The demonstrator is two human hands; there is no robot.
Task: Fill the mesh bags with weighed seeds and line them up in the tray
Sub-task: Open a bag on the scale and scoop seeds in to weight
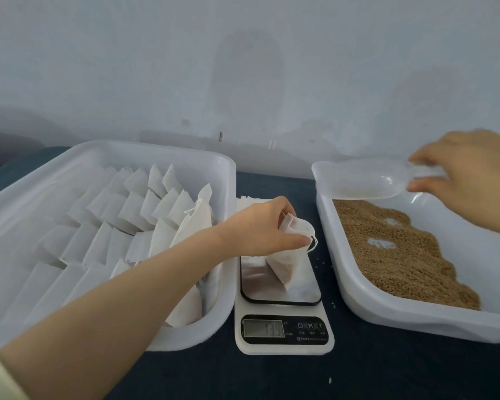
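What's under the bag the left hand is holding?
The scale platform; the mesh bag stands on it, left hand pinching its mouth. The spot beneath the bag is hidden.

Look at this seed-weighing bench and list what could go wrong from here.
1. The left hand pinches the mouth of the white mesh drawstring bag on the white digital kitchen scale; its pull may falsify the reading.
2. The bag stands tilted; released, it may topple and spill.
3. The right hand grips the clear plastic scoop; pouring into that small mouth may scatter more stray seeds onto the dark blue cloth.
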